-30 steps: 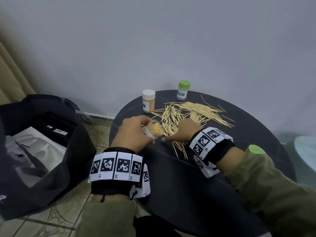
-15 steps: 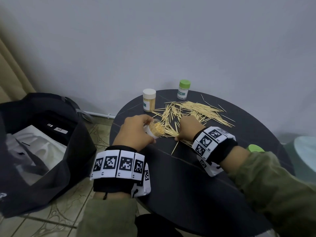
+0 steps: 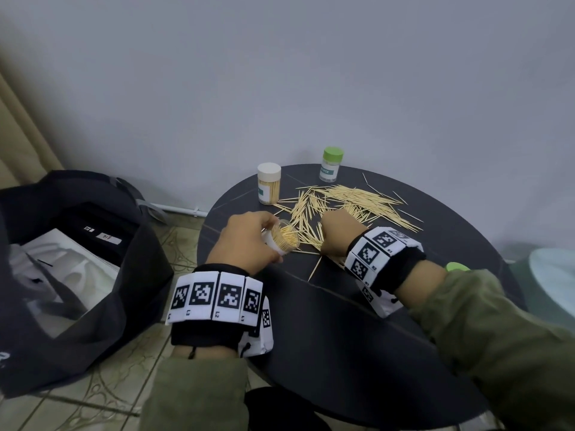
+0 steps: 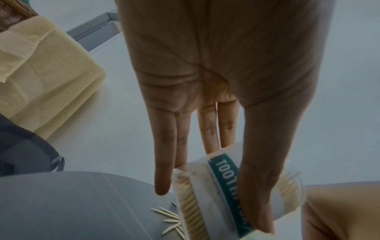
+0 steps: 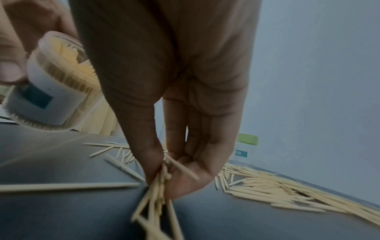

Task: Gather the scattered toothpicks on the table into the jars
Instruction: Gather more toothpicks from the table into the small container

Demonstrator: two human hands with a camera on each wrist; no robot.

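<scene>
A heap of scattered toothpicks [image 3: 351, 203] lies on the round black table [image 3: 342, 337]. My left hand [image 3: 249, 241] grips an open clear jar [image 3: 283, 239] packed with toothpicks, tilted with its mouth toward the right; the jar [image 4: 224, 191] shows a teal label in the left wrist view. My right hand [image 3: 337, 231] sits just right of the jar at the near edge of the heap. In the right wrist view its thumb and fingers pinch a bunch of toothpicks [image 5: 158, 186] just above the table, with the open jar [image 5: 55, 81] up to the left.
A closed white-lidded jar [image 3: 269, 187] full of toothpicks and a closed green-lidded jar [image 3: 331, 164] stand at the table's far edge by the wall. A loose green lid [image 3: 456, 267] lies behind my right forearm. A black bag [image 3: 77, 269] sits on the floor to the left.
My right hand has slid away from the near toothpicks into the edge of the heap and closed on a bunch. The left hand keeps the tilted jar in nearly the same place.
</scene>
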